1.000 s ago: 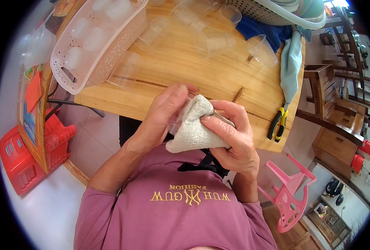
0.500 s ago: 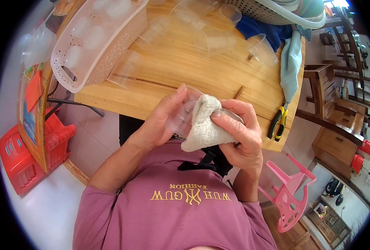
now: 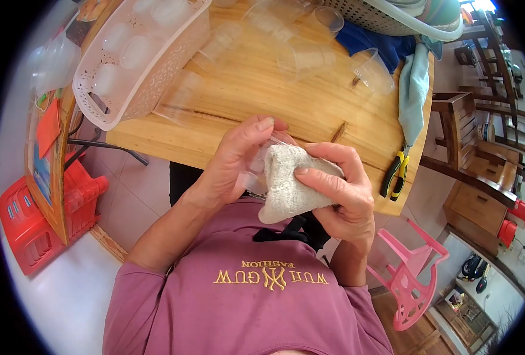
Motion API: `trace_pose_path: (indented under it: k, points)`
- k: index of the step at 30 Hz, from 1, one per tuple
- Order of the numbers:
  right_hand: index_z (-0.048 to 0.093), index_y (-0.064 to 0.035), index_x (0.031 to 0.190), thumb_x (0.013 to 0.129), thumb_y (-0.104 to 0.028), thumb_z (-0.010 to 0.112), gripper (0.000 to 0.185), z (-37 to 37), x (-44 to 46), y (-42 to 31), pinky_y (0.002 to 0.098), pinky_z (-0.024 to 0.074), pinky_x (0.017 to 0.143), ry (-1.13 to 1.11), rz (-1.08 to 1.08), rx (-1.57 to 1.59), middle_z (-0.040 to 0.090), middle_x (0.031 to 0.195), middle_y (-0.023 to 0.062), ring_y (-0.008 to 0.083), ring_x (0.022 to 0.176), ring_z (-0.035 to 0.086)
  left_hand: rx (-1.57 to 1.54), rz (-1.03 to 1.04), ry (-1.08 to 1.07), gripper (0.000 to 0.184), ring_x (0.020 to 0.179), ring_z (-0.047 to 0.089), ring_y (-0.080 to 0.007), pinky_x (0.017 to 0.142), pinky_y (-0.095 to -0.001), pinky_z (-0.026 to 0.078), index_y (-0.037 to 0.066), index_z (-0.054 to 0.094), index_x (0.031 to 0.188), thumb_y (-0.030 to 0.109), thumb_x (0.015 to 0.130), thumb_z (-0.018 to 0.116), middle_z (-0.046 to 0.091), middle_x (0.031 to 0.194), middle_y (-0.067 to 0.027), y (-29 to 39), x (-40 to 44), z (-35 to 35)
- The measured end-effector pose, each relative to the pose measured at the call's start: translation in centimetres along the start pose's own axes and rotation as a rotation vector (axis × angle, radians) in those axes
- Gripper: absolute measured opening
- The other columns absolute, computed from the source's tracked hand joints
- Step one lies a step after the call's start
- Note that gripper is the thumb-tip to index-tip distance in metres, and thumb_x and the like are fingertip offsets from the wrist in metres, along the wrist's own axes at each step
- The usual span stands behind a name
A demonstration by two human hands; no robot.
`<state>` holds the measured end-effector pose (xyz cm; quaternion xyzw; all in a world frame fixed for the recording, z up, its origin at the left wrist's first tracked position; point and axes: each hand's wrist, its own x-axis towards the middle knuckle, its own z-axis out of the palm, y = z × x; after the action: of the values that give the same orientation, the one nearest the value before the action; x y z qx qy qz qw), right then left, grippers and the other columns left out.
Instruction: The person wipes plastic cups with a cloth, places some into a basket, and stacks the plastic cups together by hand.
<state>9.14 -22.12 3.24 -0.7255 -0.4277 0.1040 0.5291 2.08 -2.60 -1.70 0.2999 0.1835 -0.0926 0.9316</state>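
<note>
"Why are the hands so close?"

"The left hand (image 3: 224,163) cradles a clear cup (image 3: 251,181), probably steadying it against the cloth (image 3: 289,184) pinched in the right hand (image 3: 351,198)."

"Beyond?"

"Loose cups (image 3: 373,72) on the table (image 3: 256,97), handily near; a basket (image 3: 163,77) keeps others contained."

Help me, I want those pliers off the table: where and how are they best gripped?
I'd close the fingers around both yellow-and-black handles of the pliers, coming from the person's side of the table. The handles point that way, slightly spread and uncovered, while the metal end meets the light blue cloth, so gripping there would probably catch the fabric.
</note>
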Motion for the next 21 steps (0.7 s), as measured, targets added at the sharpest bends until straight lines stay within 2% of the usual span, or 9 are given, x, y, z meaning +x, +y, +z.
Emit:
trace_pose_path:
  k: [3,5,12,15,17,21]
  points:
    - [0.074,-0.0066,0.108,0.06,0.012,0.068,0.052,-0.4,-0.1,0.2,0.0359,0.0551,0.082,0.024,0.02,-0.007,0.059,0.119,0.0192,0.0319,0.101,0.066,-0.095,0.013,0.013,0.044,0.105,0.063,-0.0241,0.092,-0.0384,0.052,0.002,0.056,0.124,0.037,0.098,0.056,0.065,0.111,-0.0161,-0.2,-0.2,-0.4]
    - [0.075,-0.0039,0.105,0.061,0.014,0.071,0.048,-0.5,-0.3,0.1,0.034,0.0535,0.087,0.039,0.081,-0.015,0.06,0.12,0.0202,0.0299,0.104,0.067,-0.151,-0.016,0.009,0.043,0.104,0.064,-0.0242,0.093,-0.0387,0.052,0.001,0.056,0.123,0.035,0.098,0.056,0.065,0.11,-0.0165,-0.1,-0.4,-0.3]
    - [0.075,-0.0028,0.105,0.06,0.014,0.069,0.049,-0.8,-0.4,0.0,0.034,0.0533,0.085,0.066,0.079,0.015,0.061,0.118,0.0199,0.0293,0.102,0.067,-0.203,0.032,0.068,0.046,0.102,0.065,-0.0253,0.094,-0.039,0.052,-0.001,0.055,0.124,0.039,0.099,0.054,0.066,0.113,-0.019,-0.5,-0.2,-0.8]
    - [0.075,-0.0022,0.106,0.058,0.014,0.066,0.051,-1.3,-0.5,-0.1,0.0342,0.053,0.085,-0.02,0.053,0.046,0.062,0.116,0.0199,0.0295,0.101,0.066,-0.219,0.088,0.067,0.052,0.104,0.065,-0.0277,0.094,-0.0393,0.051,-0.002,0.054,0.126,0.043,0.101,0.051,0.066,0.115,-0.0215,0.1,-0.4,-1.5]
    - [0.075,-0.0054,0.107,0.06,0.013,0.067,0.051,-1.3,-0.5,0.0,0.0348,0.0547,0.079,-0.021,0.052,0.008,0.061,0.115,0.018,0.0308,0.097,0.067,-0.275,0.111,-0.045,0.059,0.109,0.064,-0.0299,0.097,-0.0402,0.05,-0.003,0.051,0.131,0.047,0.1,0.048,0.064,0.118,-0.0235,0.7,-0.6,-1.3]
    - [0.074,-0.0052,0.108,0.06,0.014,0.065,0.052,-0.7,-0.4,0.1,0.0344,0.0543,0.08,0.073,0.059,0.076,0.061,0.115,0.0179,0.0306,0.099,0.066,-0.292,0.06,-0.06,0.067,0.114,0.061,-0.0313,0.099,-0.042,0.049,-0.005,0.046,0.136,0.052,0.101,0.043,0.062,0.121,-0.0243,0.5,-1.0,-0.5]
